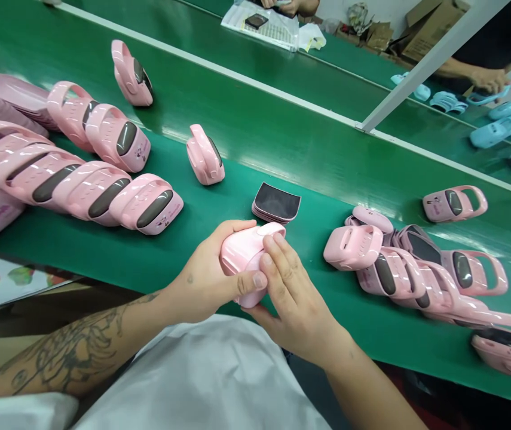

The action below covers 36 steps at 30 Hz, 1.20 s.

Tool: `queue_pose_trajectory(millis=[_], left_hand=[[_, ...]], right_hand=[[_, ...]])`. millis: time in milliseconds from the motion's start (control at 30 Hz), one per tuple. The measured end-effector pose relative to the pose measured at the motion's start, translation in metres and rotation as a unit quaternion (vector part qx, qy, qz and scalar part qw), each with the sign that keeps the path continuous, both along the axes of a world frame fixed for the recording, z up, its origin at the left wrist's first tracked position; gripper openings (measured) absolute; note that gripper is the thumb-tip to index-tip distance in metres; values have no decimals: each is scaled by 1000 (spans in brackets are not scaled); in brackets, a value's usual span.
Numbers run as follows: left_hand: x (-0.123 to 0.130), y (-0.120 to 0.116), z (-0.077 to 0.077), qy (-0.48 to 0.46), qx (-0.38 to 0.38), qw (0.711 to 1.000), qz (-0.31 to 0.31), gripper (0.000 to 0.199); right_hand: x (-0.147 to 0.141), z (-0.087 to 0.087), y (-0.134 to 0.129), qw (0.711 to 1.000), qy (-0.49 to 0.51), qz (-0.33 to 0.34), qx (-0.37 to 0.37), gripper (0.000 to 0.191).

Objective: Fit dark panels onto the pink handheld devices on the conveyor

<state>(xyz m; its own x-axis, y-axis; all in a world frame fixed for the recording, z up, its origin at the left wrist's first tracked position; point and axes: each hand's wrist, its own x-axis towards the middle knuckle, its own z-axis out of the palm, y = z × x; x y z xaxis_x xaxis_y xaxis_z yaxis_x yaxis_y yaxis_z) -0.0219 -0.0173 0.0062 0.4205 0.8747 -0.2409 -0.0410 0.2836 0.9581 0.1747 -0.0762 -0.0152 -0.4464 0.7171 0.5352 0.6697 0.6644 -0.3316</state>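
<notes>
A pink plastic housing (pixel 242 249) is held between both hands, close to my body at the table's front edge. My left hand (pixel 214 272) wraps round its left side, with the thumb lying across the front. My right hand (pixel 288 280) presses on the right side, its fingers together on the housing near the upper rim. Just beyond the hands lies a small stack of dark curved panels with pink edges (pixel 277 203). One pink housing (pixel 205 155) stands upright to the left of that stack.
Rows of pink handled housings (pixel 103 191) fill the left; more pink housings (pixel 398 272) and panels lie at the right. Single ones stand further back. A white rail (pixel 282 100) crosses the green table (pixel 246 137). Beyond it are other people's hands (pixel 488 77) and blue parts (pixel 497 131).
</notes>
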Motion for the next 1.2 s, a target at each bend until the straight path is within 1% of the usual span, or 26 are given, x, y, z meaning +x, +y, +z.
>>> queue_pose_trajectory(millis=[133,200,233,267,300,333,367,400,433,467,500,533,567,600,633,667,767,867,967,1033,1133,1200], left_hand=[[-3,1,-8,5,46,999,9,86],[-3,5,-13,-24,56,998,8,84],[-3,8,-15,-50,57,997,11,83],[-3,10,-18,-81,56,995,18,83],[-3,12,-20,-116,55,991,29,83],[-2,13,-22,-153,55,986,41,83],[-1,14,-24,-189,56,979,55,83],[0,15,-25,-221,54,972,62,83],[1,15,-27,-247,52,966,60,84],[2,15,-29,-265,51,961,51,84],[3,15,-30,-275,51,959,38,85],[2,16,-30,-273,53,960,24,84],[1,17,-31,-262,56,964,9,83],[-2,18,-30,-242,58,969,-6,82],[-4,20,-29,-219,59,974,-19,81],[-7,22,-28,-194,58,979,-31,82],[-14,26,-22,-119,62,989,-57,85],[-16,25,-15,-76,79,992,-70,76],[-14,22,-10,-84,81,990,-75,66],[-12,21,-7,-103,72,989,-75,62],[-8,20,-4,-142,43,986,-81,59],[-6,21,-3,-159,35,983,-84,57]], right_hand=[[0,3,0,999,-28,-16,-6,97],[2,-1,-1,999,-35,-13,-15,98],[2,-3,-1,1000,-22,-12,-18,100],[2,-6,-2,999,11,-25,-24,103],[1,-9,-3,996,66,-54,-40,106],[-1,-12,-4,983,140,-94,-70,104],[-5,-14,-4,958,226,-130,-117,99],[-10,-15,-3,920,314,-150,-181,91],[-15,-16,-2,872,395,-146,-251,82],[-21,-17,0,819,464,-121,-317,77],[-26,-18,3,767,520,-90,-365,76],[-30,-19,5,722,564,-68,-395,76],[-32,-19,7,690,597,-60,-406,76],[-33,-20,9,672,619,-65,-402,73],[-32,-21,9,666,632,-74,-389,70],[-30,-21,9,668,637,-81,-375,69],[-21,-19,6,696,617,-76,-360,72],[-17,-14,3,709,596,-63,-373,70],[-18,-11,0,712,588,-65,-379,68],[-18,-10,-1,721,579,-71,-374,69],[-17,-10,-4,735,568,-86,-360,69],[-15,-11,-5,738,571,-98,-347,66]])
